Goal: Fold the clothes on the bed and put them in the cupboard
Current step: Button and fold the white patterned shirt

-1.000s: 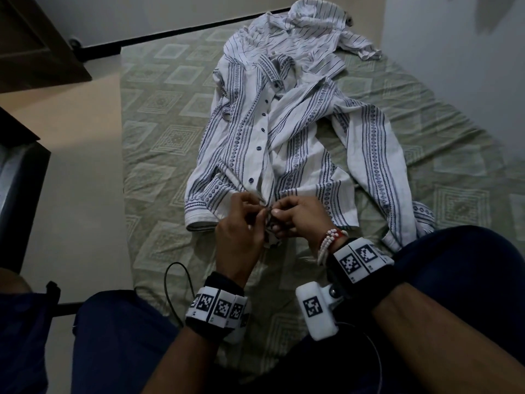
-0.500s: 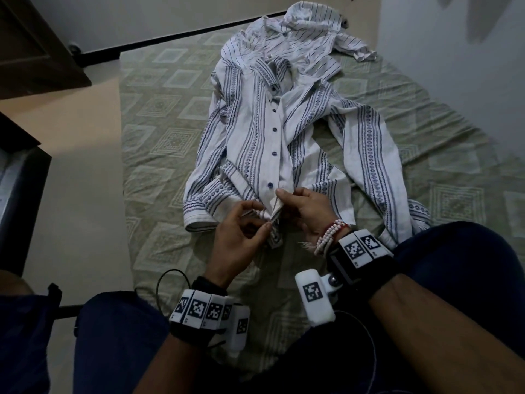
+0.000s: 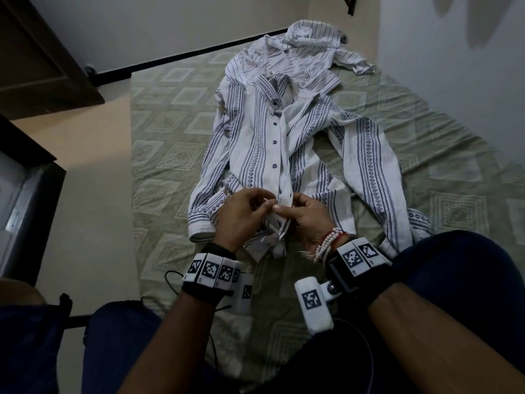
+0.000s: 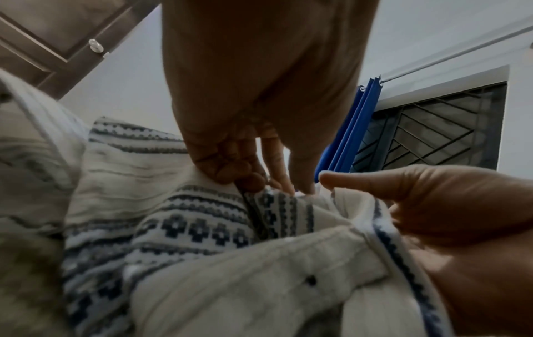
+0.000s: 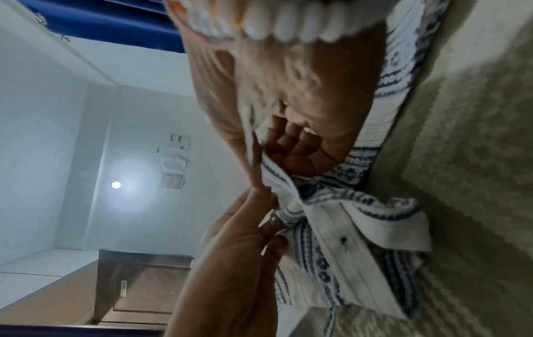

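A white shirt with blue patterned stripes (image 3: 255,143) lies spread along the bed (image 3: 170,137), its buttoned front up and collar pointing away from me. My left hand (image 3: 241,214) and right hand (image 3: 304,214) meet at its lower front. Both pinch the button strip (image 3: 284,194) near the hem. In the left wrist view my left hand (image 4: 259,141) pinches the cloth with curled fingers beside the right hand (image 4: 432,205). The right wrist view has my right hand (image 5: 288,127) gripping the white strip next to a dark button (image 5: 307,190). A second, thin-striped garment (image 3: 298,52) lies crumpled beyond the collar.
The bed has a green sheet with a diamond pattern and runs to the far wall. A dark wooden cupboard door (image 3: 42,61) stands at the upper left beyond a strip of floor (image 3: 85,194). A wall (image 3: 454,81) borders the bed's right side. My knees rest on the near edge.
Both hands moved up the shirt's front from the hem. The left hand briefly let go half a second ago and now pinches the button strip again with the right hand.
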